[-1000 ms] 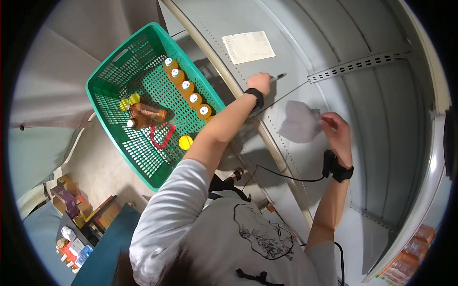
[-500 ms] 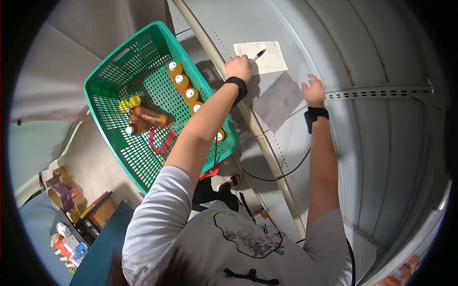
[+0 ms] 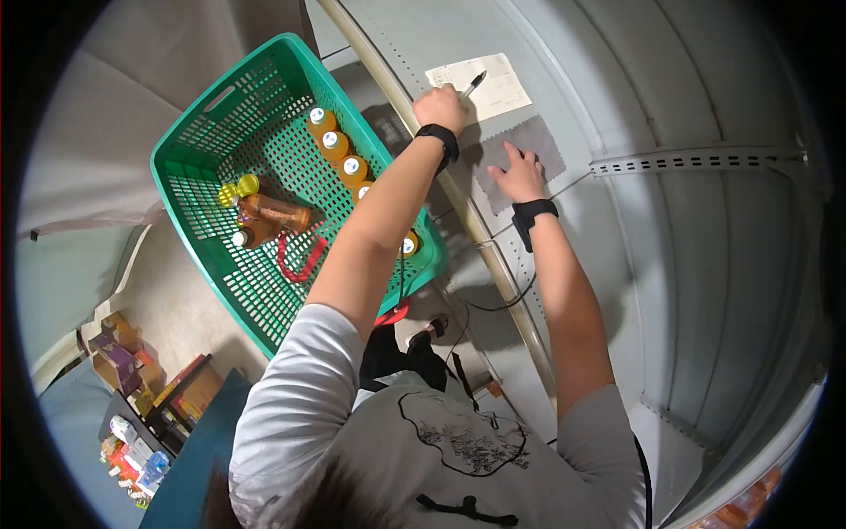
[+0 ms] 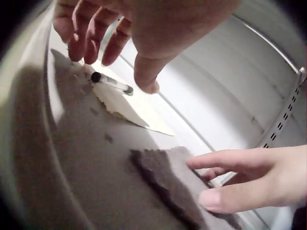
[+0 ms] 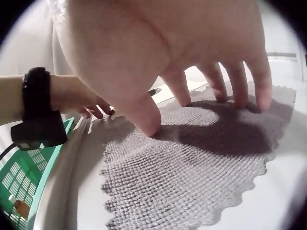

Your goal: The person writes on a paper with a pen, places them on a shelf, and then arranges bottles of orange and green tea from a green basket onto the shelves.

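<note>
My left hand [image 3: 441, 108] is over the near edge of the paper sheet [image 3: 507, 93], its fingers loosely bent. A pen [image 4: 112, 84] with a dark end lies on the sheet, between the fingertips and the thumb in the left wrist view, not gripped. My right hand [image 3: 522, 176] rests on a grey cloth [image 3: 548, 150] with zigzag edges, which is spread flat on the shelf beside the paper. In the right wrist view the fingers [image 5: 238, 91] are spread and their tips touch the waffle-textured cloth.
A green basket [image 3: 204, 115] stands left of the shelf [image 3: 582, 220]. It holds several orange-juice bottles [image 3: 336, 148], two lying bottles [image 3: 275, 212] and a red strap [image 3: 300, 264]. A slotted metal rail [image 3: 696, 160] runs along the shelf's back wall. A black cable [image 3: 502, 307] hangs near the right arm.
My left hand brought the pen over onto the paper and loosened its fingers. My right hand let go of the cloth it pinched, then moved left to lay its fingers on it.
</note>
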Demonstrator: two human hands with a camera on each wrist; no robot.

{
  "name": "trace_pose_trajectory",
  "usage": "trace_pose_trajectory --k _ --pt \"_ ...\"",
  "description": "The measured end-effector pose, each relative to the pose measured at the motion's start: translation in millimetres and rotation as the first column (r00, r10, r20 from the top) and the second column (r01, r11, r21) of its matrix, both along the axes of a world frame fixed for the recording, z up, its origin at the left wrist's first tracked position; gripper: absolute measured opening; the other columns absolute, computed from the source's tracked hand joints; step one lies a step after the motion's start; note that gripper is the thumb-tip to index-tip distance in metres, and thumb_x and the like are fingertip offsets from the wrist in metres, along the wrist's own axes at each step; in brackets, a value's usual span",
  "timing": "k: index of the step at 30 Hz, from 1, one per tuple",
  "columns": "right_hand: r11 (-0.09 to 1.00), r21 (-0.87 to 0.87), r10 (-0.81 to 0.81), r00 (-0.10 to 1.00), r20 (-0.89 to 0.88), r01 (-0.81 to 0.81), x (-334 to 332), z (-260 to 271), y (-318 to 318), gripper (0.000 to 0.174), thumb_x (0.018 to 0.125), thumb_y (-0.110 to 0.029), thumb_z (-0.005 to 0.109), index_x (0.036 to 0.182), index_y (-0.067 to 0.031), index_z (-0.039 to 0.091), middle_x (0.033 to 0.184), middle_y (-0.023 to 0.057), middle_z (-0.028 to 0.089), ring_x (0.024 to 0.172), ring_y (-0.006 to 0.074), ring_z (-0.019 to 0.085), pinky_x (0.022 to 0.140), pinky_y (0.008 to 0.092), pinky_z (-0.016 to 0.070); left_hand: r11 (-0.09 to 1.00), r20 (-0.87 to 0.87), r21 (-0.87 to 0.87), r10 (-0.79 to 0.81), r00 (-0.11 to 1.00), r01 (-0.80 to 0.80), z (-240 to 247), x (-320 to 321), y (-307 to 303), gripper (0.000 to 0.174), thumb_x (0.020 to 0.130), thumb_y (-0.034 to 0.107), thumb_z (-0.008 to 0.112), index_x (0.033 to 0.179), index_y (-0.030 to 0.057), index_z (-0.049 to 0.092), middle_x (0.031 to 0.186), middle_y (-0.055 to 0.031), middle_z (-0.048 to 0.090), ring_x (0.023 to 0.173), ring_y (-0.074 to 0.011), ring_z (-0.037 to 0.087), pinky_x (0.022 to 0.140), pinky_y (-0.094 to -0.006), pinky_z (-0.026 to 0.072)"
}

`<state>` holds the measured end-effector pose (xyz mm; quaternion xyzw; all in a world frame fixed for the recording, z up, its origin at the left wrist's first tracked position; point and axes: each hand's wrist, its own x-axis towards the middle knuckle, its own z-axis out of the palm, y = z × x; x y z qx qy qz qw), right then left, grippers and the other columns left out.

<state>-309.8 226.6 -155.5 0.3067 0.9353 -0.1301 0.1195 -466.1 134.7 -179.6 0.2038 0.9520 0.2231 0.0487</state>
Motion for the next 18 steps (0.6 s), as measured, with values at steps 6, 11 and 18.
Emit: trace_pose_trajectory --k 6,11,18 --pt "0.992 -0.001 -0.123 0.963 -0.239 0.127 3.3 16.3 -15.0 0.061 0.076 -0.035 0.061 0.13 -0.0199 0.037 0.126 0.0182 0.037 0.115 0.0393 0.038 0.091 0.053 0.0341 0.973 -0.016 0.232 0.012 1.0 -0.008 40.0 40.0 -28.8 0.048 0.074 0.049 0.061 0.091 0.0035 0.059 0.091 -0.0158 0.059 0.084 -0.0328 0.059 0.072 -0.0401 0.0476" --pt "0.996 -0.072 -0.093 0.739 -0.668 0.06 75.1 49.1 -47.9 0.052 0.077 -0.028 0.061 0.118 -0.002 0.043 0.106 0.0229 0.05 0.099 0.0396 0.049 0.083 0.0445 0.0416 0.954 0.032 0.244 -0.188 0.982 0.174 84.3 93.0 -71.3 0.045 0.077 0.047 0.057 0.075 0.0021 0.061 0.076 -0.0186 0.061 0.073 -0.0338 0.06 0.063 -0.0412 0.0469" --pt "0.932 -0.281 -0.361 0.591 -0.721 0.227 218.6 110.0 -74.7 0.017 0.078 -0.019 0.061 0.079 -0.0035 0.053 0.078 0.0118 0.06 0.07 0.0248 0.059 0.062 0.0338 0.0463 0.816 -0.198 0.273 -0.47 0.86 0.509 131.4 224.8 -100.9 0.03 0.08 0.027 0.059 0.061 0.0048 0.051 0.058 -0.0147 0.056 0.055 -0.0347 0.056 0.05 -0.0428 0.0428"
